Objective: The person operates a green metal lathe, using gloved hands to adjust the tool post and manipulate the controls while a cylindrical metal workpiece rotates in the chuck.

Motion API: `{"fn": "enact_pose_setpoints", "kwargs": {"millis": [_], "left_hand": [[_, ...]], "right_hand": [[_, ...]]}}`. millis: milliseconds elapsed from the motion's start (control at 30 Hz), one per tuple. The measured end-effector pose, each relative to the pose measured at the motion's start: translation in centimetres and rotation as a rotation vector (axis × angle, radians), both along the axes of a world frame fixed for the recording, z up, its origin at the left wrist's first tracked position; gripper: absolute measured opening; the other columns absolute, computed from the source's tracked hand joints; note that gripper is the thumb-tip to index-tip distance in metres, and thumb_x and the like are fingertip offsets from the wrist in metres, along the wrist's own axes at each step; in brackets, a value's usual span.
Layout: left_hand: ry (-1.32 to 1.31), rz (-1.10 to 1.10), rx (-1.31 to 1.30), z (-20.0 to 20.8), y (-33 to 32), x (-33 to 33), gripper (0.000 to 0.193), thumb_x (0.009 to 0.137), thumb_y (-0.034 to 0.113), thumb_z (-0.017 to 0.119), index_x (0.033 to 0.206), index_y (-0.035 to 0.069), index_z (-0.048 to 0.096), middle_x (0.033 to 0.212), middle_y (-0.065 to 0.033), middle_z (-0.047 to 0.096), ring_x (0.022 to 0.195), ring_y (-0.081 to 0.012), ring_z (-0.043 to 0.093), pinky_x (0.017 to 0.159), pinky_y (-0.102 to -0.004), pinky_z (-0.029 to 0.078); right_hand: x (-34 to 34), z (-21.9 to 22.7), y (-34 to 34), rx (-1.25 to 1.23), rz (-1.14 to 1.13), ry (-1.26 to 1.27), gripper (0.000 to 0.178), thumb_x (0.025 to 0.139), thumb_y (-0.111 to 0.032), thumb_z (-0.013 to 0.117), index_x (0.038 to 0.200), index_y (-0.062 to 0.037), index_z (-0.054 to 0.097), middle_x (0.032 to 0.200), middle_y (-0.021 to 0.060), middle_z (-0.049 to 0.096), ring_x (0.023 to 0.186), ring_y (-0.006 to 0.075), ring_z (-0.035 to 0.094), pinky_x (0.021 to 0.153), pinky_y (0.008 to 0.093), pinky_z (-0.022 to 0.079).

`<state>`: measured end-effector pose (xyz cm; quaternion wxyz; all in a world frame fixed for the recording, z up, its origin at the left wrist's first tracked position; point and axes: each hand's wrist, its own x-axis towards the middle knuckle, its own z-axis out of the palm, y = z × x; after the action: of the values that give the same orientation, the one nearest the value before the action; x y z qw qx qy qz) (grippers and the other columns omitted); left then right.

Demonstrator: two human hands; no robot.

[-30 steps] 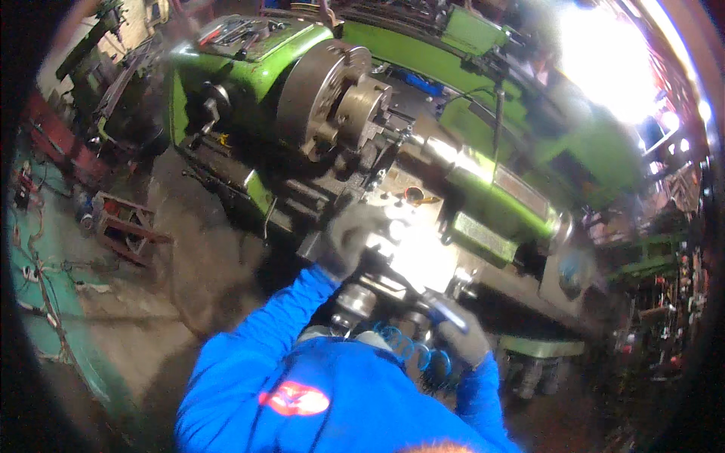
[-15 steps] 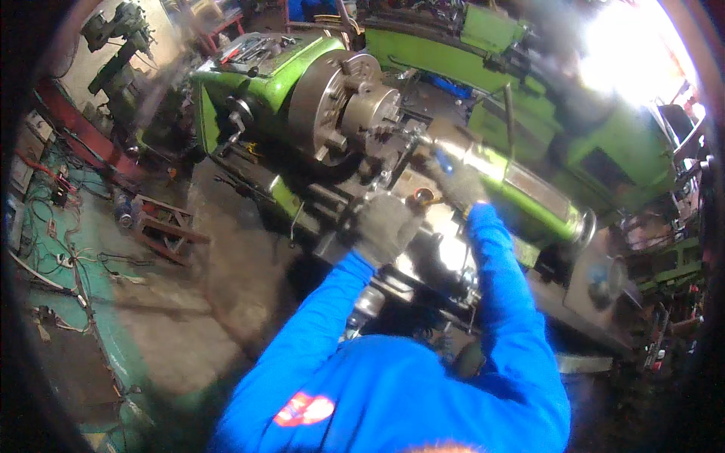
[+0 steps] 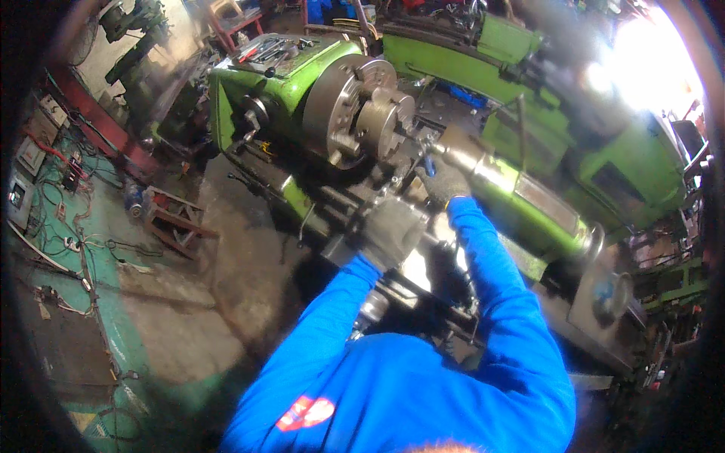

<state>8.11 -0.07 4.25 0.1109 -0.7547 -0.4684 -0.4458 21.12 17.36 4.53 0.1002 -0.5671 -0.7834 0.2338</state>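
My left hand (image 3: pixel 390 230), in a grey work glove, lies over the carriage of a green lathe (image 3: pixel 302 83). Its fingers point away from me, and what is under them is hidden. Further right, my gloved right hand (image 3: pixel 444 183) reaches in beside the tailstock (image 3: pixel 495 175). A slim blue-handled tool (image 3: pixel 430 165) sticks up from its fingers; the working end cannot be made out. Just beyond it are the tailstock's tip and the jaws of a smaller chuck (image 3: pixel 380 124), held in front of the large round chuck (image 3: pixel 330 106).
Spanners and other hand tools (image 3: pixel 272 50) lie on top of the headstock. A lever (image 3: pixel 522 132) stands up behind the tailstock. A second green machine (image 3: pixel 453 68) runs along the back. To the left are a small rusty metal stand (image 3: pixel 175 223) and cables (image 3: pixel 83 249) on the floor.
My right hand has moved left with the blue-handled tool, closer to my left hand. A small round orange-brown cup that showed between my hands is now hidden. The whole view has shifted slightly.
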Motion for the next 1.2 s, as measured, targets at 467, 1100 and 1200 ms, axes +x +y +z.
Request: {"fn": "enact_pose_setpoints", "kwargs": {"millis": [467,1100,1200], "left_hand": [[0.066,0.084,0.005,1.1,-0.2,0.3,0.023,0.088,0.030,0.064,0.072,0.013,0.062,0.074,-0.0108,0.059,0.078,-0.0327,0.060,0.077,-0.0478,0.050],[0.030,0.055,0.064,1.5,-0.2,0.5,0.025,0.089,0.029,0.063,0.071,0.012,0.062,0.075,-0.0112,0.059,0.078,-0.0336,0.060,0.075,-0.0498,0.048],[0.074,0.033,0.036,1.8,-0.4,0.3,0.025,0.090,0.029,0.064,0.072,0.012,0.061,0.075,-0.0114,0.058,0.078,-0.0341,0.059,0.076,-0.0497,0.048]], "right_hand": [[-0.4,0.1,-0.3,-0.035,-0.029,-0.013,0.069,0.099,-0.058,0.057,0.156,-0.0216,0.043,0.139,0.0220,0.064,0.128,0.0429,0.061,0.112,0.0500,0.047],[-0.3,1.4,-1.5,-0.062,0.032,-0.037,0.079,0.100,-0.066,0.044,0.144,-0.0017,0.052,0.138,0.0285,0.061,0.129,0.0445,0.059,0.111,0.0513,0.045],[-0.1,1.8,-1.8,-0.048,0.033,-0.009,0.078,0.101,-0.066,0.044,0.144,-0.0027,0.052,0.138,0.0282,0.061,0.129,0.0446,0.059,0.111,0.0514,0.045]]}}
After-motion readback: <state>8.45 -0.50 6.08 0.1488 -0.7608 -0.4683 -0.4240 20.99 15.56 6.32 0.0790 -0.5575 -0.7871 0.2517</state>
